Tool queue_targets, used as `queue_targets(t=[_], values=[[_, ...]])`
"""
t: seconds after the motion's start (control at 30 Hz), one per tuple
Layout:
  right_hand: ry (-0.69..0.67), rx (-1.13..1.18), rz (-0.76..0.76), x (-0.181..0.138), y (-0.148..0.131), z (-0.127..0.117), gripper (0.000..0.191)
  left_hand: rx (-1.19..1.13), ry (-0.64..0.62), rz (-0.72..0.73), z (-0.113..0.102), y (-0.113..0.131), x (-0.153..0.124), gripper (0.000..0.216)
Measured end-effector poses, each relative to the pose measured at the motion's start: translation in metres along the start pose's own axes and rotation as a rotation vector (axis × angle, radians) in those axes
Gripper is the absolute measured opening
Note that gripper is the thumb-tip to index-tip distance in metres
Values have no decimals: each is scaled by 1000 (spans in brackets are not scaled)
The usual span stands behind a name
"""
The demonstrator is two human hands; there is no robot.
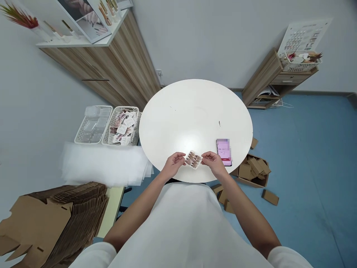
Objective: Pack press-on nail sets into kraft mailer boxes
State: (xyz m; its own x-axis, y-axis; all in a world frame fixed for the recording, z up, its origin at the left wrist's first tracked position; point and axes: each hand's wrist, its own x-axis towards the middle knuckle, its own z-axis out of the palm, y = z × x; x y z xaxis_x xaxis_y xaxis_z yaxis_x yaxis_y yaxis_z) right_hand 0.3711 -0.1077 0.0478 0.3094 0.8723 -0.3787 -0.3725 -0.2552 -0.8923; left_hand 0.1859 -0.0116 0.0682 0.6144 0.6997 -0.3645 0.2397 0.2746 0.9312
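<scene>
Between my two hands is a small clear tray of press-on nails, brownish and glossy, tilted a little over the near part of the round white table. My left hand pinches its left edge with thumb and fingers. On the opposite edge, the fingers of my right hand are closed on the tray too. A phone with a pink-purple screen lies flat just right of my right hand. Farther back on the table is a tiny dark piece, too small to name.
Left of the table stand a white basket of packets and cards, a basket of clear plastic boxes, translucent sheets and stacked flat cardboard. Small brown boxes lie on the floor at right. Cabinets stand behind.
</scene>
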Motion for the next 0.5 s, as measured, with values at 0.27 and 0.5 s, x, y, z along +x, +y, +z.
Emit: queue_targets(t=[0.27, 0.5], values=[[-64, -164, 17, 13, -24, 5, 19, 241, -177, 25, -14, 21, 28, 26], [-49, -218, 18, 25, -26, 20, 24, 282, -273, 7, -23, 16, 33, 26]])
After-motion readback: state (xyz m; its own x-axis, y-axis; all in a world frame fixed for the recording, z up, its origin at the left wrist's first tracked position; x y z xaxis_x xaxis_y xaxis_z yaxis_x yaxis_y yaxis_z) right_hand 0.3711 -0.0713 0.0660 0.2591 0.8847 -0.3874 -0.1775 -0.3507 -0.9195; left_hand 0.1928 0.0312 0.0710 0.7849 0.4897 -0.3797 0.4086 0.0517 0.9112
